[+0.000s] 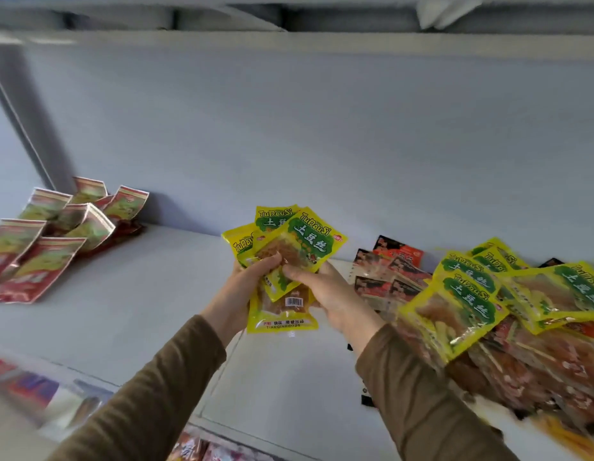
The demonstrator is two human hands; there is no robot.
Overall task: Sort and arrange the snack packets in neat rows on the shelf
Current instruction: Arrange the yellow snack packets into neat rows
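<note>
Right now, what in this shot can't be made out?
- Head view: how many yellow packets the hands hold; they overlap, and the left hand and right hand cover them.
- Items below the shelf: motion-blurred, cut off by the bottom edge.
- Dark packets: print too small.

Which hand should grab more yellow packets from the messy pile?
Probably the right hand. The messy pile lies just beside it on the shelf, while the left hand is farther away and could keep holding the yellow packets.
</note>
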